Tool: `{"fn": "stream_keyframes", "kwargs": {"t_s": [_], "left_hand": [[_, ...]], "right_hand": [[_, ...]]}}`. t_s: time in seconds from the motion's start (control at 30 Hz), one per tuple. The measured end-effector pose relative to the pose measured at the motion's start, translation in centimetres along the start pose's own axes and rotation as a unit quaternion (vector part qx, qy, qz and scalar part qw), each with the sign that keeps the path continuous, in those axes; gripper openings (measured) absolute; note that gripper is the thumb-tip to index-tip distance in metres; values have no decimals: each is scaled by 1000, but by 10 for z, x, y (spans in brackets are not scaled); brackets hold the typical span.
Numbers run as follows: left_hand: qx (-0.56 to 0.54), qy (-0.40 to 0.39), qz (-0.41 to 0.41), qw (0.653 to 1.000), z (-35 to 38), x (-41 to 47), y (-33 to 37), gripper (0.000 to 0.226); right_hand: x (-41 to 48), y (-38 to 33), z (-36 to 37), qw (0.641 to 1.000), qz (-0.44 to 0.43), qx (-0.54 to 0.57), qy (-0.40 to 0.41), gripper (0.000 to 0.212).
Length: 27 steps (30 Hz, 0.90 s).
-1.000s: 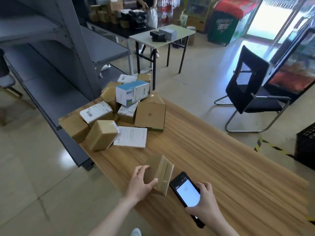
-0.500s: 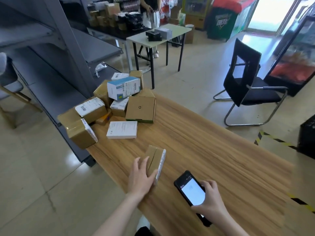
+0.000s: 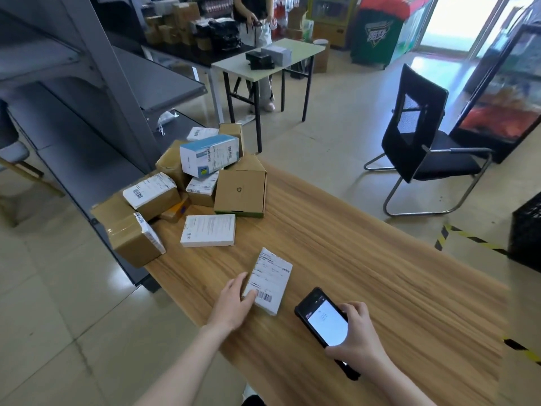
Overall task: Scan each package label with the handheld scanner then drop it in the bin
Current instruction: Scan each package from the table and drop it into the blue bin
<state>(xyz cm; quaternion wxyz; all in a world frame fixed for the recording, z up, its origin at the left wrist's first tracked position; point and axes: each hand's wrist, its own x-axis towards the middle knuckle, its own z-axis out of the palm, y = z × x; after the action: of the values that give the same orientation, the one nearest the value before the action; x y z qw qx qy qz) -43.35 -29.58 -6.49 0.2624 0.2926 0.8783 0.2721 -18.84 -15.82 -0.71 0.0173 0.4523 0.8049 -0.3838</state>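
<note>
Finds the package (image 3: 270, 281) flat on the tabletop (image 3: 380, 259), label up, close to the near edge and between both hands. Pinches its near left side with the left hand (image 3: 234, 303), thumb laid on the label just beside the barcode: a narrow grip, holding the package. Wraps the right hand (image 3: 360, 332) round the handheld scanner (image 3: 322, 317), a full grip, screen lit and facing up, near the package but apart from it. Risks a failed read by letting the thumb creep over the barcode, or by keeping the scanner tilted screen-up and off the label. Could nudge the package off the near edge by pushing instead of steadying. Might catch a wrong code from the pile of packages (image 3: 187, 186) beyond, with several labels showing. Cannot tell for sure about the bin; possibly the black crate (image 3: 527, 230) on the floor, well apart, so risks a drop short.
</note>
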Motion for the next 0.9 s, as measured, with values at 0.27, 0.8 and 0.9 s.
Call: {"fn": "stream_keyframes", "kwargs": {"t_s": [0.27, 0.8, 0.9], "left_hand": [[1, 81, -8, 997, 15, 6, 15, 99], [-21, -13, 114, 993, -37, 68, -27, 114], [-30, -13, 179, 983, -51, 78, -27, 112]], "right_hand": [[14, -22, 10, 1000, 22, -3, -7, 95], [47, -87, -3, 985, -64, -161, -12, 96], [58, -107, -4, 966, -112, -231, -8, 93]]}}
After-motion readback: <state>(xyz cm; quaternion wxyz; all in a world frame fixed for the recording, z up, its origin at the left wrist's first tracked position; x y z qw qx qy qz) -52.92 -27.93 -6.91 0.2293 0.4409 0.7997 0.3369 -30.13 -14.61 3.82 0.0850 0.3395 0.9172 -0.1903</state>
